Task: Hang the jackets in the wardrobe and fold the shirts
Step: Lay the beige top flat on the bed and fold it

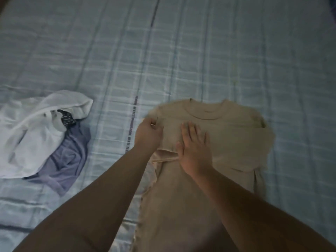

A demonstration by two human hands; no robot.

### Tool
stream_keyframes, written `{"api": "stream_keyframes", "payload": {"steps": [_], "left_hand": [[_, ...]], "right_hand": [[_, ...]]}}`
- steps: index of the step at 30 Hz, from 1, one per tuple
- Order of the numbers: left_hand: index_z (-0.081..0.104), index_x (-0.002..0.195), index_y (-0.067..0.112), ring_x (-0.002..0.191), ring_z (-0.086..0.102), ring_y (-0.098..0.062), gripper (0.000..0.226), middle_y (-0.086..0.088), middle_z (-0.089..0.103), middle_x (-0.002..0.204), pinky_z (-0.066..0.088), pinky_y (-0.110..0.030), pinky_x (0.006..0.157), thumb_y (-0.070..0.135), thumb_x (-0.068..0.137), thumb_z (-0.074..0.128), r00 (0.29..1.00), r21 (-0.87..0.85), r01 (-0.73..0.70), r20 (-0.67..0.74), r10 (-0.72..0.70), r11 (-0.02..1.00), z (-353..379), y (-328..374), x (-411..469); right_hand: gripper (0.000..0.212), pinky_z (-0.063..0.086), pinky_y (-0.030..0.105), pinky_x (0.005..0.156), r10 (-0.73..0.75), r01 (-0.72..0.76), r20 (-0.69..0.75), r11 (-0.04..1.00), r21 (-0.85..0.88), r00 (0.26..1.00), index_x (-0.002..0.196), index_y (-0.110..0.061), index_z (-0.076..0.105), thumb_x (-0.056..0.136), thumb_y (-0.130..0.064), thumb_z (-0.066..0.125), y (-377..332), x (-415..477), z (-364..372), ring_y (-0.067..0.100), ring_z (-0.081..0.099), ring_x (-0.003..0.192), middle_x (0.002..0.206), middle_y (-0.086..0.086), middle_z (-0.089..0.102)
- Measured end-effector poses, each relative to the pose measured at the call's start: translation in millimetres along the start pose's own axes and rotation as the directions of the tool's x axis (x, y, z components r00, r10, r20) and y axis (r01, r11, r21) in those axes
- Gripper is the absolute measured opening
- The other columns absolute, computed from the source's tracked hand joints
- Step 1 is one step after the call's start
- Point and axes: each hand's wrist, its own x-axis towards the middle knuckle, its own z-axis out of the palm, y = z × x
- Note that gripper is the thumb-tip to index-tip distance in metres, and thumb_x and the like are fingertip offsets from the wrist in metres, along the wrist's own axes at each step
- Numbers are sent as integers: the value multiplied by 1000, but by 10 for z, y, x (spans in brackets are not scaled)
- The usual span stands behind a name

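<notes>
Hands, left (149, 133) and right (195, 151), on beige shirt (236, 142)

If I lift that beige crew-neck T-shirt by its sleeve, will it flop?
Likely floppy: the beige crew-neck T-shirt creases where the left hand pinches its sleeve. Probably light, lying thin on the checked bedsheet. It may slide unless the flat right hand pins it.

The beige shirt (232, 142) runs off the bottom edge, the white garment (27, 135) off the left.
</notes>
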Motion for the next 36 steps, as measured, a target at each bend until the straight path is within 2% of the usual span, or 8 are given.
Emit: {"api": "stream_keyframes", "payload": {"steps": [5,10,15,20,23,30,33,36], "left_hand": [[46,73,26,61,47,-7,27,11,51,68,29,-27,54,33,88,67,997,27,71,-37,-70,997,3,-395,135],[47,93,18,66,48,-13,29,0,57,84,26,-24,50,32,84,71,999,62,34,4,-35,997,67,-597,168],[45,95,20,68,50,-10,35,3,53,83,29,-22,53,29,80,75,999,-7,12,-36,-12,1000,62,-667,70],[46,99,25,74,58,-13,23,11,56,80,38,-27,65,27,88,66,998,-40,51,26,-50,998,-67,-863,-497],[47,99,28,76,59,-17,13,8,58,85,36,-27,59,22,92,55,993,13,67,93,-68,998,-126,-1031,-1026],[55,121,11,100,55,-28,41,-11,55,111,48,-41,87,11,81,64,988,182,59,128,-83,982,-202,-1684,-2320],[54,119,12,100,56,-29,43,-10,57,112,48,-41,85,16,80,70,974,224,173,106,-200,959,-229,-1853,-2743],[53,109,14,81,63,-23,33,-5,65,96,47,-33,63,24,82,69,898,185,369,180,-401,911,-283,-1938,-3040]], "right_hand": [[62,12,57,119,23,-21,34,998,-60,999,157,-25,18,99,-46,21,-113,163,220,26,19,150,163,3,24],[59,13,57,119,6,-3,19,989,-145,1000,155,-26,26,99,-45,28,-10,201,375,25,21,150,162,3,27],[58,20,56,117,-36,31,-43,994,-104,998,154,-21,29,100,-41,33,28,87,383,30,29,146,159,9,33],[60,23,53,117,29,-30,-42,999,-18,999,151,-13,36,94,-33,39,260,-624,227,32,30,146,158,13,33],[60,25,54,117,145,-145,-3,989,6,989,150,-10,37,94,-28,43,539,-1233,134,33,28,146,158,15,32],[60,28,56,112,323,-320,60,946,-52,945,150,-12,38,93,-21,55,1100,-2599,182,37,31,143,159,15,31],[61,30,52,114,448,-445,16,881,161,894,150,-7,37,91,-10,54,1221,-3011,255,40,34,141,155,22,35],[60,31,44,114,632,-605,94,674,423,769,148,-2,38,90,-5,54,1245,-3303,258,40,43,134,146,24,45]]}}
